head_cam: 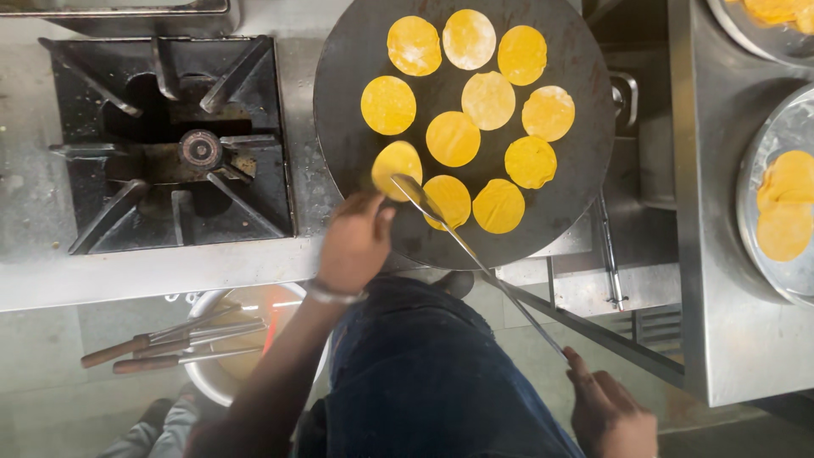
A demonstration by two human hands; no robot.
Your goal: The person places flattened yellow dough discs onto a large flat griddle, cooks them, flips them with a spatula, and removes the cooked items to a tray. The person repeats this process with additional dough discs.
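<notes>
Gripping the far end of a long metal spatula, the right hand slides its blade under a yellow flatbread at the near left edge of the round black griddle. The left hand, fingers curled, pinches that flatbread's edge. 11 other yellow discs lie across the griddle. An unlit gas burner sits to the left.

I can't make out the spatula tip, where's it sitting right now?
In the head view, the spatula tip lies at the near left edge of the round griddle, under a yellow flatbread by the left hand.
</notes>
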